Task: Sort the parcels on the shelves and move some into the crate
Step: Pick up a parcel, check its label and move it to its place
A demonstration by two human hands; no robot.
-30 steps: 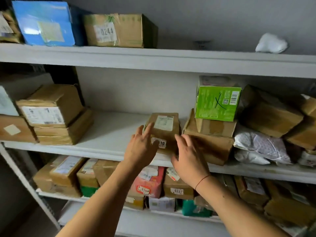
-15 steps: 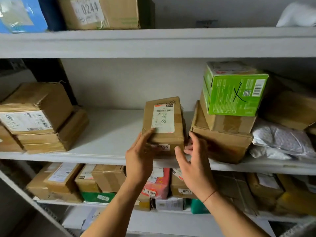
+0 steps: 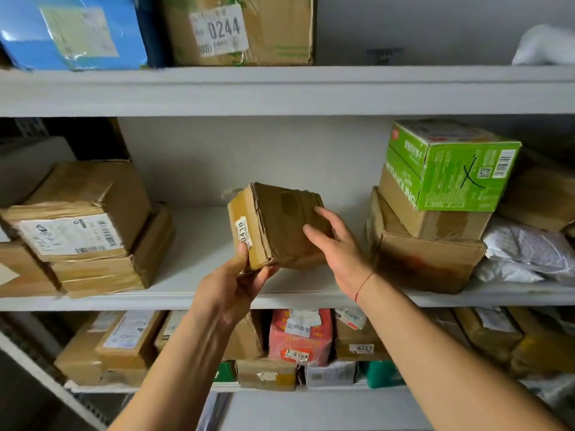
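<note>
Shelving [image 3: 280, 91] of pale grey boards fills the view, its middle shelf [image 3: 199, 244] carrying a stack of brown cartons [image 3: 90, 231] on the left and a green box [image 3: 451, 169] atop more cartons on the right. Between those stacks, raised just above the shelf, is a small brown parcel [image 3: 277, 225] with a sticker reading 0410. The left hand [image 3: 230, 284] grips its lower left corner, thumb on the sticker side and fingers curled beneath, while the right hand [image 3: 339, 247] lays straight, spread fingers against its right face.

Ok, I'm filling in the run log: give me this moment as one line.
parcel 0410 lifted off middle shelf | left hand grips lower corner | right hand flat on its side | crate not in view
</note>
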